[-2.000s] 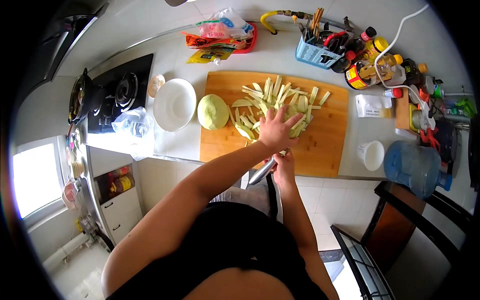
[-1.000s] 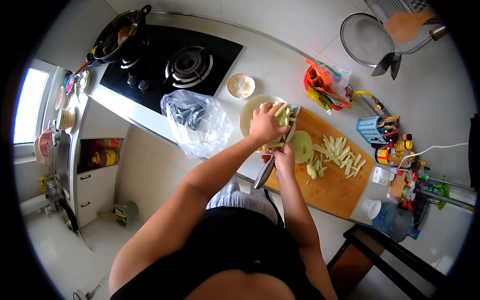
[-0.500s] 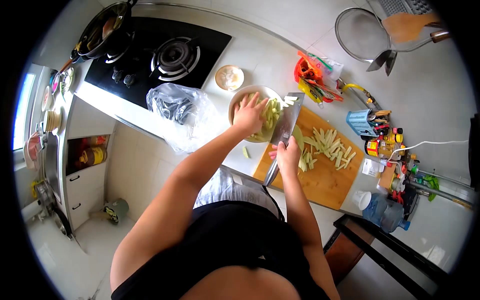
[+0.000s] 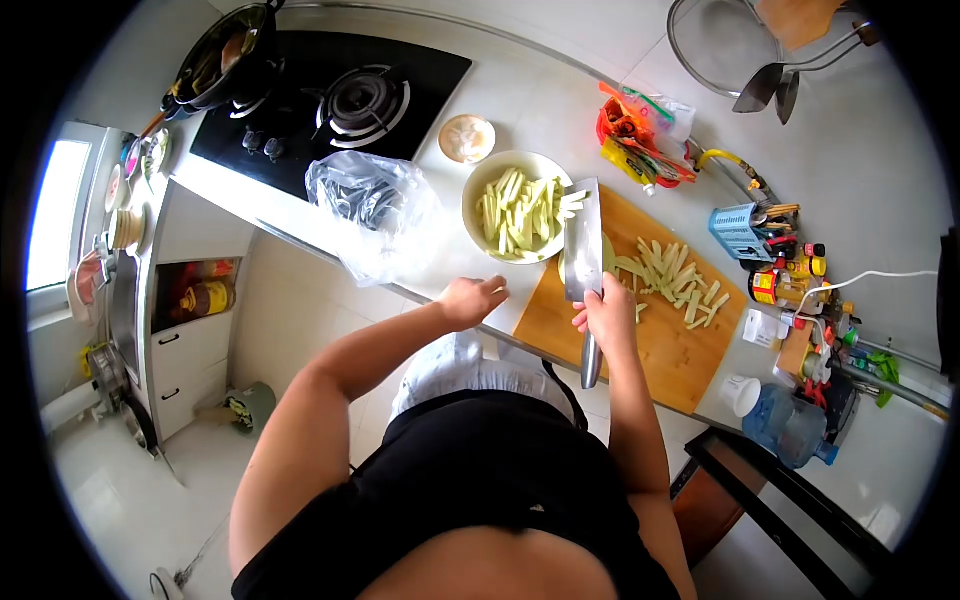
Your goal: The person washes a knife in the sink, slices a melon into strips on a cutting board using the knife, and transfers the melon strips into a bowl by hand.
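Note:
My left hand is at the counter's front edge below the white bowl, its fingers drawn together; whatever is between them is too small to make out. Pale green sticks fill much of the bowl. My right hand grips the cleaver near its handle. The broad blade points away from me beside the bowl's right rim, and a few sticks lie at its upper left edge. Partly behind the blade is a pale round vegetable. More cut sticks lie on the wooden cutting board.
A clear plastic bag lies left of the bowl, with a small dish behind it. Farther left is the black stove with a pan. Packets, a blue utensil basket, bottles and a water jug stand right.
The sticks have moved from the board to the bowl on the cleaver. My left hand has left the bowl for the counter edge, and the small piece lying there no longer shows.

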A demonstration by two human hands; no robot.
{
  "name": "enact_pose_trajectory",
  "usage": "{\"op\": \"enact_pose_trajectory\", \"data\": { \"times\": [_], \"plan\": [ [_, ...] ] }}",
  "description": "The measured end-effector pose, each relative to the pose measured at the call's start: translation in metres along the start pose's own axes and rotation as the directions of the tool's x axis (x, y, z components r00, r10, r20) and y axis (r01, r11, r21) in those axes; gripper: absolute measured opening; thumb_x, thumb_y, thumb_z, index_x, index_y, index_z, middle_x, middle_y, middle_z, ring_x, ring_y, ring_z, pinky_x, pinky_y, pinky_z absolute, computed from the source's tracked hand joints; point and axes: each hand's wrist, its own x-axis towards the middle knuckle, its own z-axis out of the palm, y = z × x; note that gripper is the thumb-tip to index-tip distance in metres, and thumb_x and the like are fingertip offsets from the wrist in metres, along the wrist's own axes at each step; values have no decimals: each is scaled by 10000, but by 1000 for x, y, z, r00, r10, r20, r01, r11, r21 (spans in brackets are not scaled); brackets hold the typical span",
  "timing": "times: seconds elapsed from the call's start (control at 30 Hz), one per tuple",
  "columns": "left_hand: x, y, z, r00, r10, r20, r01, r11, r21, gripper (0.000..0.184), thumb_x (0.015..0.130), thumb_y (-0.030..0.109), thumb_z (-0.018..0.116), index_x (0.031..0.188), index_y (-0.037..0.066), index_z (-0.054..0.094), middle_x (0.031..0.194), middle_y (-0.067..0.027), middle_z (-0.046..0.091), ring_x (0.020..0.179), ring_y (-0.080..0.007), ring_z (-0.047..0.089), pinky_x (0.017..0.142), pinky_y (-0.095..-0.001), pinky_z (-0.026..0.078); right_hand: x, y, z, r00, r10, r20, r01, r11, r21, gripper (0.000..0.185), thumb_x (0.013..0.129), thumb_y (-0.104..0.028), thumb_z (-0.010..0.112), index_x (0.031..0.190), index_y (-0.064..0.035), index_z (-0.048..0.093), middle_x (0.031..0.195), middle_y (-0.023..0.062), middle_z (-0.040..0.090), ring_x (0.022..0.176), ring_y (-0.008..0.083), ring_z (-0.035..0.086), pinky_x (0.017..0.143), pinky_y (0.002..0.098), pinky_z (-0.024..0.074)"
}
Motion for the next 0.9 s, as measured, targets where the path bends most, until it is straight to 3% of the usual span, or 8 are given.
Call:
{"op": "enact_pose_trajectory", "data": {
  "times": [0.1, 0.23, 0.3, 0.47, 0.5, 0.67, 0.8, 0.9],
  "plan": [
    [8, -2, 16, 976, -159, 150, 146, 985, 93, 321, 749, 60, 560, 1067, 93, 534, 1049, -72, 528, 720, -251, 621, 613, -379, 520, 0, 2, -1, 999, -21, 43, 17, 996, 91, 111, 869, -10, 440, 926, 63, 501, 704, 164, 624, 473, 180, 610, 406, 282, 480],
    [12, 3, 10, 972, -226, 65, 221, 972, 76, 215, 761, 58, 567, 974, 85, 551, 975, -89, 533, 706, -267, 610, 610, -387, 516, 0, 2, -3, 998, -29, 55, 23, 994, 104, 111, 863, -5, 437, 911, 64, 510, 711, 169, 627, 477, 185, 613, 411, 288, 483],
    [9, 13, -7, 961, -238, -138, 209, 959, -194, 176, 757, 39, 589, 922, 94, 562, 946, -110, 543, 708, -296, 601, 607, -391, 508, -1, 2, -5, 998, -20, 66, 13, 994, 107, 116, 862, -3, 437, 920, 66, 510, 713, 169, 626, 478, 186, 614, 411, 289, 483],
    [60, 10, -83, 769, -361, -527, 192, 917, -349, 225, 728, 23, 634, 935, 84, 573, 968, -122, 548, 829, -342, 577, 676, -424, 490, 1, 6, 1, 988, 15, 155, -38, 989, 145, 126, 870, -1, 443, 960, 59, 510, 751, 177, 627, 482, 180, 589, 418, 289, 477],
    [73, 4, -87, 745, -335, -576, 177, 933, -313, 258, 720, 34, 644, 965, 71, 571, 995, -140, 530, 919, -354, 543, 759, -426, 468, 3, 8, 6, 984, 16, 179, -50, 980, 191, 128, 865, -5, 443, 950, 62, 511, 730, 176, 621, 477, 184, 593, 410, 293, 474],
    [117, -6, -71, 784, -163, -598, 56, 979, -194, 235, 722, 74, 628, 944, 52, 557, 931, -136, 529, 888, -337, 519, 805, -422, 427, 6, 1, 17, 969, 13, 246, -92, 945, 314, 114, 844, 0, 440, 908, 70, 504, 706, 178, 613, 476, 187, 584, 406, 307, 469],
    [109, -50, -26, 827, -377, -417, 399, 916, -36, 91, 741, 104, 564, 812, 63, 603, 922, -140, 542, 866, -328, 524, 745, -435, 428, 0, 1, -5, 961, -16, 274, -117, 879, 462, 152, 889, -30, 429, 998, 46, 504, 775, 174, 638, 500, 161, 572, 441, 288, 471],
    [120, -26, -53, 766, -255, -589, 266, 961, -70, 77, 706, 34, 595, 775, 63, 613, 903, -124, 545, 867, -318, 535, 751, -418, 440, -14, 30, -43, 990, 2, 140, -60, 907, 417, 144, 906, -46, 434, 1005, 25, 510, 786, 137, 648, 520, 144, 571, 466, 277, 467]
  ]
}}
